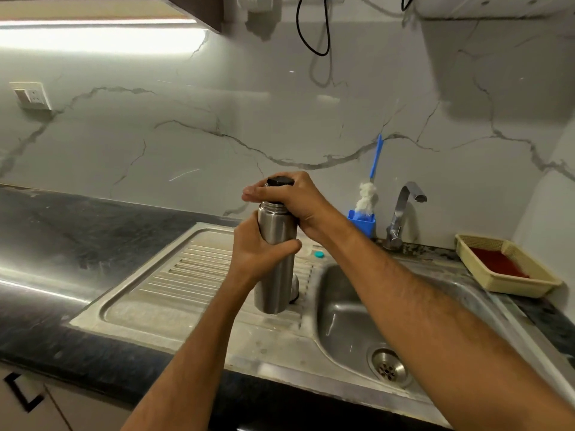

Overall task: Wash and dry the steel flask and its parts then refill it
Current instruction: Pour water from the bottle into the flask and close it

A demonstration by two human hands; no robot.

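Note:
The steel flask point(275, 287) stands upright on the ribbed drainboard point(193, 275) just left of the sink basin. My left hand point(258, 253) grips its body around the upper half. My right hand point(295, 200) is wrapped over the black stopper point(280, 181) at the flask's mouth, thumb and fingers curled around it. Threads of the neck show just under the stopper. A steel cup lid point(295, 287) lies on the drainboard right behind the flask, mostly hidden.
The sink basin point(348, 321) with its drain lies to the right, tap point(401, 209) behind it. A blue holder point(362, 223) with a bottle brush point(368, 194) stands by the wall. A small teal cap point(318, 254) lies on the drainboard. A beige basket point(510, 284) with a red cloth sits far right.

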